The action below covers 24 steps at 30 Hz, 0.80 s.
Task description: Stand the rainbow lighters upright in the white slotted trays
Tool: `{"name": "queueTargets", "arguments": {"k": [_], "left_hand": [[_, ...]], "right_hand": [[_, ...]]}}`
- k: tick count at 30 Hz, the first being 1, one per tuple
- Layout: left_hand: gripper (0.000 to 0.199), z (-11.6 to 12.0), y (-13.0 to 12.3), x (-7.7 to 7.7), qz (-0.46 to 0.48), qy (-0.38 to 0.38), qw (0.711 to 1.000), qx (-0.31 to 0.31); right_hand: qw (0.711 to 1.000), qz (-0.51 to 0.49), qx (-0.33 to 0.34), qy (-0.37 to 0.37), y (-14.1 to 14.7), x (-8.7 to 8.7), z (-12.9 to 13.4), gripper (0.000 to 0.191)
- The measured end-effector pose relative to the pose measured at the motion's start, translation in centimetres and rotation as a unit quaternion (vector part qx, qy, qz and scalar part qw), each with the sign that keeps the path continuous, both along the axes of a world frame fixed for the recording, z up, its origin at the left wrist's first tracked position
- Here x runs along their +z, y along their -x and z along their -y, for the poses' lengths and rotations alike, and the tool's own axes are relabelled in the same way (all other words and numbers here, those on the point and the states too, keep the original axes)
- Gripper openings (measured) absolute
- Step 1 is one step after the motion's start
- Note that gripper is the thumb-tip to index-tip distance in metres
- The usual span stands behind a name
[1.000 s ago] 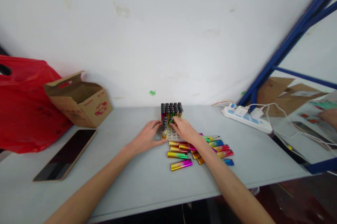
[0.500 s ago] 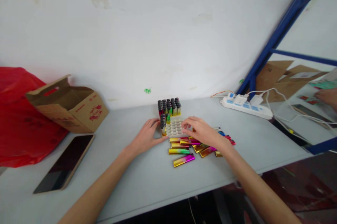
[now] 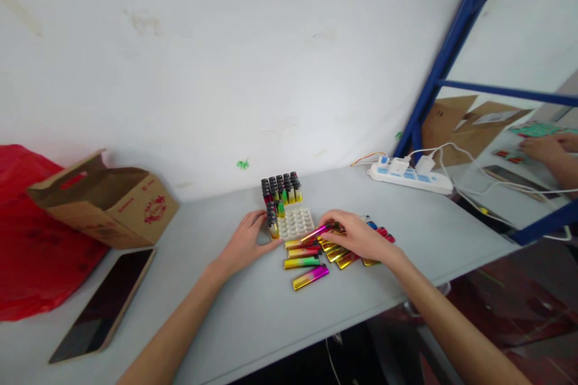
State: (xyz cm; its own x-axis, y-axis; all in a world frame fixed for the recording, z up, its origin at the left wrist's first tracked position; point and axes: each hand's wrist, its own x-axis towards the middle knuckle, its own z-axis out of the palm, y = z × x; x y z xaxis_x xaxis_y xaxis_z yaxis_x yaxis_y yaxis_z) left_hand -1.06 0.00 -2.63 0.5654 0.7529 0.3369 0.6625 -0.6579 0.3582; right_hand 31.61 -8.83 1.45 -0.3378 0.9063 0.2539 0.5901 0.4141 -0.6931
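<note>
At the near right of the tray, the right hand pinches a lighter, best held firmly; the left hand, spread wide, should steady the tray.

The single view is worn on the head, looking forward and down over the desk. It faces the wall behind, with both hands within arm's reach.

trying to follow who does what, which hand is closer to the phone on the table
Left. The left hand is at the left edge of the white tray, toward the phone; the right hand is farther away, over the loose lighters.
</note>
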Motion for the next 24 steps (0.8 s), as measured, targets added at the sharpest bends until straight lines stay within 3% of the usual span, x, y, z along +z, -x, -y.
{"name": "queueTargets", "arguments": {"k": [3,6,11,14,17,20,24], "left_hand": [[0.066,-0.1,0.0,-0.1,0.006,0.001,1.0,0.002],[0.066,-0.1,0.0,-0.2,0.01,0.003,1.0,0.0],[0.065,-0.1,0.0,-0.2,0.014,-0.002,1.0,-0.013],[0.065,0.1,-0.1,-0.1,0.018,-0.005,1.0,-0.019],[0.066,0.2,-0.2,0.0,0.018,-0.007,1.0,-0.022],[0.065,0.3,-0.2,0.0,0.02,-0.004,1.0,-0.02],[0.063,0.3,-0.2,-0.1,0.023,0.002,1.0,-0.021]], "right_hand": [[0.986,-0.16,-0.04,0.026,0.0,0.4,-1.7,0.028],[0.949,-0.303,-0.067,0.049,0.9,1.1,-3.7,0.039],[0.894,-0.431,-0.008,0.126,4.2,1.8,-6.7,0.049],[0.896,-0.422,-0.006,0.14,6.1,1.0,-7.8,0.055],[0.919,-0.364,-0.048,0.143,7.3,-0.4,-8.0,0.054],[0.954,-0.272,-0.099,0.082,7.7,-1.4,-7.5,0.058],[0.97,-0.203,-0.131,0.031,8.0,-1.8,-6.7,0.056]]}}
